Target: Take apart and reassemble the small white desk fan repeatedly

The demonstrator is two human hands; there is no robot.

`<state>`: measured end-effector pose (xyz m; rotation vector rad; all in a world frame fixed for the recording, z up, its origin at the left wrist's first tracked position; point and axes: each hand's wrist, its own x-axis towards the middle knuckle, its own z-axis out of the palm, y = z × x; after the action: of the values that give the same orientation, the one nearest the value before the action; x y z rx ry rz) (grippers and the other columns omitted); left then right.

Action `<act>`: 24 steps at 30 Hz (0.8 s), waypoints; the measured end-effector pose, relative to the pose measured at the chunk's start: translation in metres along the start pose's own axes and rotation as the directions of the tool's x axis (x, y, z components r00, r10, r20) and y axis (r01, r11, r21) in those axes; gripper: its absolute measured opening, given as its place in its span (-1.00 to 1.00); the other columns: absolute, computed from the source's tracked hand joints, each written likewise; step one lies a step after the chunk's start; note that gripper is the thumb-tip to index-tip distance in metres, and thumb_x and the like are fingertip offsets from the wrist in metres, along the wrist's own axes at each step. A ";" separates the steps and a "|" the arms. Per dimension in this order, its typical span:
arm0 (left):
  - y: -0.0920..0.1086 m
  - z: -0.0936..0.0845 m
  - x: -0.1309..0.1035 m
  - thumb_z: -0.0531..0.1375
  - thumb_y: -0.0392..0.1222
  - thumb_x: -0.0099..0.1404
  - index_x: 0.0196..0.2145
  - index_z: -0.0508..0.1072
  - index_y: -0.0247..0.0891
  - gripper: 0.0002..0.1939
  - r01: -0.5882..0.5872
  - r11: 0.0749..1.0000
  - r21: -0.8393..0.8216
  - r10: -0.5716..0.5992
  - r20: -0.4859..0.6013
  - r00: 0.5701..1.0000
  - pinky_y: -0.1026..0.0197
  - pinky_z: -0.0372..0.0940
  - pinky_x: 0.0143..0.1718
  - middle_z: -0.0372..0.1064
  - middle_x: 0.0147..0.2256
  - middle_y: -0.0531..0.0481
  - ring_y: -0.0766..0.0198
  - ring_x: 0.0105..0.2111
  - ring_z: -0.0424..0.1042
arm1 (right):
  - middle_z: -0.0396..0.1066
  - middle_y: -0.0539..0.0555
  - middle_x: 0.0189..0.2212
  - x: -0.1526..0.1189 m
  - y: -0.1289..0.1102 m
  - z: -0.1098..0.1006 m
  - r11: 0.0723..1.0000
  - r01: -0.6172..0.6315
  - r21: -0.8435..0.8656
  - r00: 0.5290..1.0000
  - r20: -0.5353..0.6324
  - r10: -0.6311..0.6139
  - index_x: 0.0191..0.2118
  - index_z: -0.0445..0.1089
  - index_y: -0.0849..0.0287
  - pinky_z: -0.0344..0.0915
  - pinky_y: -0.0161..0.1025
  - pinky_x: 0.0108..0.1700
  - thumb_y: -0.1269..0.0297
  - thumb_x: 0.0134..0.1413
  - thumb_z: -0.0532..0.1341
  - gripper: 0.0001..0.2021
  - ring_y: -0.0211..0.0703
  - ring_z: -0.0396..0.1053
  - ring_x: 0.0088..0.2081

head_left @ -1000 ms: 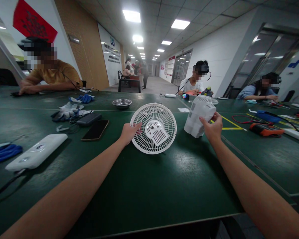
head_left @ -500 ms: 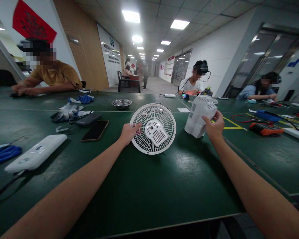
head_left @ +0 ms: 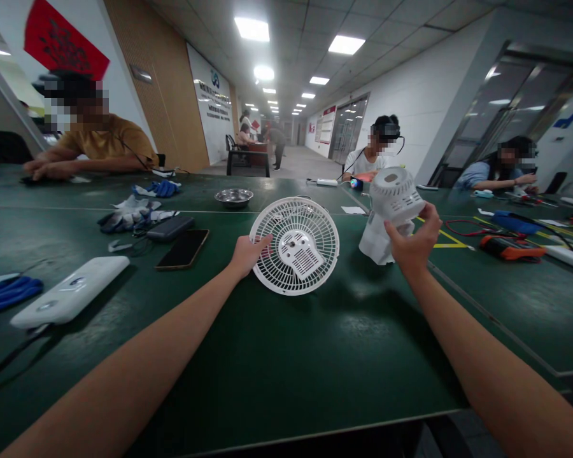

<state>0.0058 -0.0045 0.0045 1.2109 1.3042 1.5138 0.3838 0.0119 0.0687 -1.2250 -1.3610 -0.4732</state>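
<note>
My left hand (head_left: 248, 254) grips the left rim of a round white fan grille (head_left: 295, 247), which is tilted up with its slotted centre plate facing me. To the right, my right hand (head_left: 414, 240) holds a white plastic housing (head_left: 396, 194) by its right side, fingers behind and thumb in front. The housing has a vented, rounded top. Beneath it is a paler white plastic part (head_left: 378, 240); whether the two are joined I cannot tell.
On the green table (head_left: 267, 375) lie a phone (head_left: 182, 249), a white power bank (head_left: 71, 291), gloves (head_left: 128, 215), a steel bowl (head_left: 233, 198) and an orange-black meter (head_left: 510, 248). Several people sit around the far side.
My right hand has raised and tilted the white housing slightly to the right, exposing the paler part below. My left hand and the grille have hardly moved.
</note>
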 end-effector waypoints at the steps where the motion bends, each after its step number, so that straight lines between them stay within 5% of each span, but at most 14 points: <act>1: -0.001 0.000 0.001 0.34 -0.06 0.09 -0.39 0.53 -0.40 -0.71 -0.004 1.000 0.007 0.004 0.001 1.000 0.10 0.42 -0.42 0.50 -0.47 -0.15 0.17 -0.50 0.49 | 0.28 0.26 0.02 -0.002 -0.008 -0.001 1.000 0.007 0.029 1.000 0.011 -0.007 0.16 0.13 0.24 0.19 0.07 0.05 0.05 -0.18 0.34 -0.23 0.17 0.26 0.03; 7: -0.005 0.000 0.004 0.34 -0.01 0.07 -0.42 0.52 -0.41 -0.67 -0.028 0.999 0.019 0.028 -0.008 1.000 0.12 0.41 -0.42 0.49 -0.51 -0.12 0.19 -0.53 0.48 | 0.37 0.19 -0.02 -0.032 -0.048 0.012 0.961 -0.083 0.264 0.951 0.311 -0.004 0.15 0.17 0.19 0.35 -0.16 -0.30 0.00 -0.15 0.34 -0.27 -0.09 0.41 -0.31; 10: -0.003 0.000 0.003 0.34 -0.03 0.07 -0.42 0.52 -0.41 -0.68 -0.022 1.000 0.005 0.022 -0.009 1.000 0.12 0.41 -0.41 0.49 -0.51 -0.12 0.20 -0.53 0.48 | 0.41 0.18 -0.05 -0.047 -0.051 0.024 0.958 -0.163 0.237 0.892 0.449 0.040 0.12 0.21 0.17 0.37 -0.14 -0.29 -0.04 -0.11 0.30 -0.32 -0.13 0.42 -0.39; 17: 0.000 0.000 0.000 0.33 -0.07 0.10 -0.41 0.52 -0.40 -0.72 -0.017 1.000 0.005 0.017 0.000 1.000 0.13 0.42 -0.42 0.50 -0.49 -0.14 0.18 -0.51 0.49 | 0.46 0.23 -0.14 -0.062 -0.027 0.045 0.985 -0.172 -0.004 0.765 0.629 0.136 0.01 0.28 0.24 0.34 -0.05 -0.11 -0.09 -0.13 0.29 -0.36 0.04 0.45 -0.23; 24: 0.005 0.001 -0.003 0.32 -0.09 0.11 -0.39 0.53 -0.39 -0.75 -0.003 1.000 -0.002 0.003 0.002 1.000 0.10 0.43 -0.40 0.50 -0.46 -0.14 0.17 -0.48 0.50 | 0.46 0.22 -0.20 -0.070 -0.023 0.047 0.995 -0.040 -0.089 0.712 0.697 0.092 0.23 -0.01 0.20 0.32 -0.02 -0.13 -0.09 -0.10 0.28 -0.16 0.16 0.46 -0.19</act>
<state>0.0071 -0.0077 0.0087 1.2135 1.3000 1.5153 0.3254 0.0170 0.0036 -1.5923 -1.9417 0.0321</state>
